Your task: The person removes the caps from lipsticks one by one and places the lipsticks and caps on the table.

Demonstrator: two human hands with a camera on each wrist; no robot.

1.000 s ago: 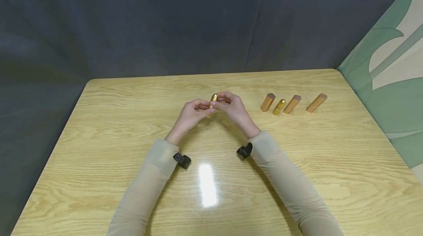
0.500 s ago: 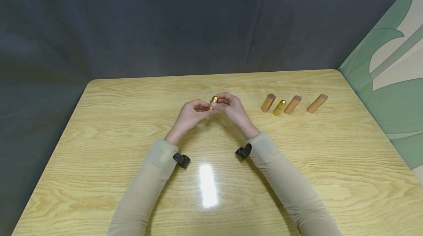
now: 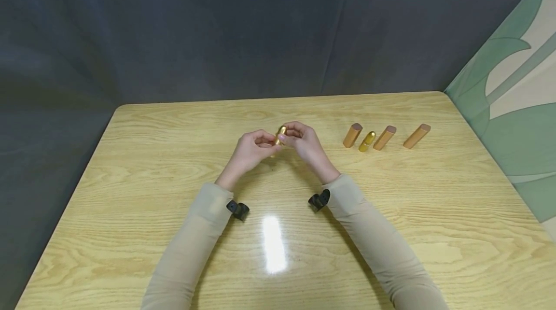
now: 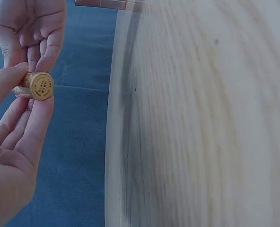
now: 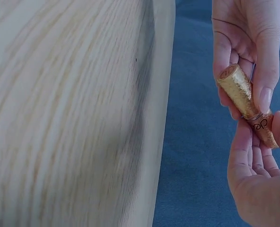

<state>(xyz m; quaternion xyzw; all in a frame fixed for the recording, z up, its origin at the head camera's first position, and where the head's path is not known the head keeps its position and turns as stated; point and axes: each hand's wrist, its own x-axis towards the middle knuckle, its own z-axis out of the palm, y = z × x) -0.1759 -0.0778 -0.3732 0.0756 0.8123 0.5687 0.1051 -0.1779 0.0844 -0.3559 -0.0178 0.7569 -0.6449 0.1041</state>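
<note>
Both hands meet over the middle of the table on a small gold tube (image 3: pixel 282 130), which looks like a lipstick. My left hand (image 3: pixel 249 150) pinches its lower end between thumb and fingers. The right hand (image 3: pixel 307 146) has thumb and fingertips around the rounded upper end. In the left wrist view the flat round base of the gold lipstick (image 4: pixel 42 87) faces the camera, with small dark print. The right wrist view shows the side of the gold lipstick (image 5: pixel 238 90), textured and shiny, with a seam and dark letters near the right hand (image 5: pixel 263 189).
To the right stand a copper-coloured box (image 3: pixel 352 135), another gold tube (image 3: pixel 367 141), a second copper box (image 3: pixel 384 137) and a third copper box (image 3: pixel 417 136) farther off. The wooden table (image 3: pixel 173 126) ends at a dark curtain (image 3: pixel 226 35). A patterned green panel (image 3: pixel 521 107) borders the right side.
Both hands keep their places, with only slight finger shifts. The gold lipstick tilts a little between them.
</note>
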